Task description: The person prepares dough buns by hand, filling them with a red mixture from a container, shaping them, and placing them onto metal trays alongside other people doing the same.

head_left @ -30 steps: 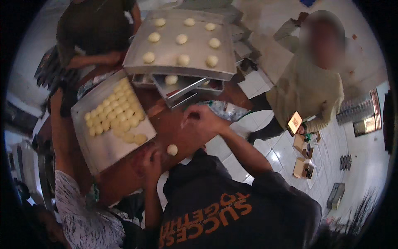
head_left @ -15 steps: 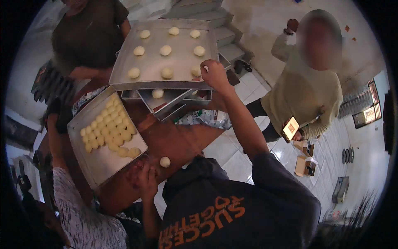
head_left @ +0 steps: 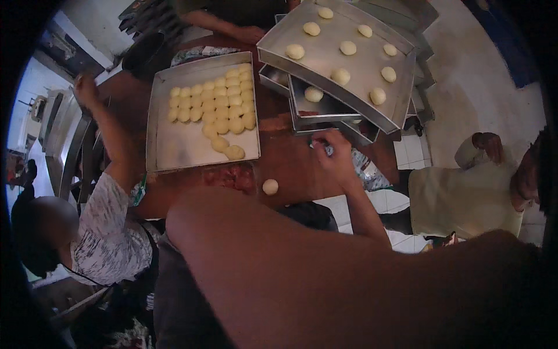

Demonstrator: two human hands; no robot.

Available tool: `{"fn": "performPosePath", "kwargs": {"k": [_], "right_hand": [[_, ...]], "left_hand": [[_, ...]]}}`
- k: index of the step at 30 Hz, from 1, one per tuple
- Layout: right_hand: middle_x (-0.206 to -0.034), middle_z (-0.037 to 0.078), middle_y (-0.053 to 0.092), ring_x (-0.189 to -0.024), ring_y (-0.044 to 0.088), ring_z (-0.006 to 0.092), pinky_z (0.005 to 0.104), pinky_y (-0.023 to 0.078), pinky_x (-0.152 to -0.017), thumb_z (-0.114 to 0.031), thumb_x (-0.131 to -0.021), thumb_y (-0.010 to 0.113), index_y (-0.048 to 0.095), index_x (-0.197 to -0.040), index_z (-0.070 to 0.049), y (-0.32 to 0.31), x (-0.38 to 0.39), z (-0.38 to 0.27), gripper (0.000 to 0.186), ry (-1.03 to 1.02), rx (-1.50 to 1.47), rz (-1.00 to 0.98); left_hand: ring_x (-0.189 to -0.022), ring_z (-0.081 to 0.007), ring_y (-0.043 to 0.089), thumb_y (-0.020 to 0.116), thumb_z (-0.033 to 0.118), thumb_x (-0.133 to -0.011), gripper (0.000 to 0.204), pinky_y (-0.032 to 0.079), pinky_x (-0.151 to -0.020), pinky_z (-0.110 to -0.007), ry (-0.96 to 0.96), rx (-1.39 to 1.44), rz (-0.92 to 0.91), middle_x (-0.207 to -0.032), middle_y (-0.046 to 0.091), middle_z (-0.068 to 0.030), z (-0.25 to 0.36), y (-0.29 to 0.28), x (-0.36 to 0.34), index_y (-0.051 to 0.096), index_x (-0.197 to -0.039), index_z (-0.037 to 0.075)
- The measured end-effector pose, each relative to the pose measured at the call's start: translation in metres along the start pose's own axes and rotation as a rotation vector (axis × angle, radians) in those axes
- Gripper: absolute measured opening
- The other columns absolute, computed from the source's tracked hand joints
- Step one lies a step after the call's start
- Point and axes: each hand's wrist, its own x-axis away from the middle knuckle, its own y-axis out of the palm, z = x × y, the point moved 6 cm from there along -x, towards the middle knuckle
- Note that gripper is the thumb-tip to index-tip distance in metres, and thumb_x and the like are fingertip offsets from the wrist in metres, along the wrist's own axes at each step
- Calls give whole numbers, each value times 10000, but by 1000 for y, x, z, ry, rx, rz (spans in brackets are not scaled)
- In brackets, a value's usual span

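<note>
My right hand (head_left: 328, 145) is at the front of the stacked metal trays (head_left: 328, 131), fingers curled round something small I cannot make out. The top tray (head_left: 317, 43) carries several spaced pale dough balls (head_left: 347, 47). Left of the stack, another tray (head_left: 160, 142) holds tightly packed pale dough balls (head_left: 221, 104). A lone dough ball (head_left: 270, 187) rests on the brown table (head_left: 279, 163), beside a mottled red patch (head_left: 226, 177). A large bare arm, apparently my left, fills the lower foreground; my left hand is hidden or out of view.
A co-worker in patterned sleeves (head_left: 110, 232) reaches up at the left. Another person's arm (head_left: 232, 29) rests behind the trays. A person in olive (head_left: 459, 203) is at right. Plastic packages (head_left: 372, 171) lie by the table's right edge; steps rise behind the stack.
The view has turned. My right hand moved up to the top tray, then down to the stack's front. My left hand left view as the arm rose into the foreground.
</note>
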Motion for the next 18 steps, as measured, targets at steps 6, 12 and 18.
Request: {"fn": "performPosePath", "kwargs": {"k": [6,12,18], "right_hand": [[-911,186,592,-836,575,365,403,462,-720,-125,-775,560,589,-898,-7,20,45,32,173,218,-62,-177],[-868,173,606,-802,592,310,369,470,-699,-148,-792,559,584,-926,-11,20,56,49,193,385,-117,-169],[-895,201,603,-857,588,347,381,470,-730,-160,-781,570,586,-938,-13,32,49,31,216,392,-122,-288]], "left_hand": [[-668,-225,582,565,40,-741,236,475,-605,-332,-54,-63,33,-799,613,-89,3,1,3,604,-974,34],[-673,-229,583,565,49,-742,230,475,-609,-336,-43,-57,45,-800,613,-93,-5,-10,1,604,-968,34],[-678,-233,583,564,57,-742,224,475,-612,-341,-99,-114,85,-800,613,-97,11,-2,1,604,-961,34]]}}
